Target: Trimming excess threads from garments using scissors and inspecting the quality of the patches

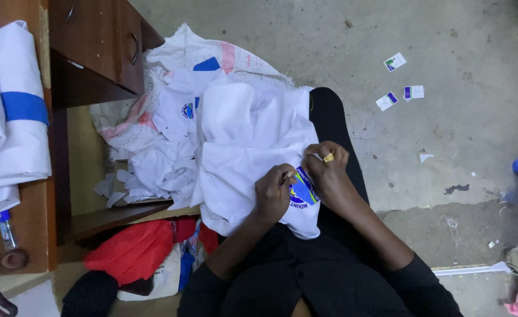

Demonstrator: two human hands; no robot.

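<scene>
A white garment (244,138) lies over my lap, with a blue, green and yellow badge (303,191) on its lower edge. My left hand (272,192) pinches the cloth just left of the badge, fingers closed. My right hand (328,173), wearing a yellow ring, presses and grips the cloth at the badge's right side. Whether a small tool sits between my fingers is too small to tell.
A heap of white garments (168,126) rests on a sack to the left. A wooden desk with drawers (103,50) stands at upper left, with folded white and blue cloth (12,111) on it. Red fabric (133,252) lies below. Small badges (394,61) lie scattered on the concrete floor.
</scene>
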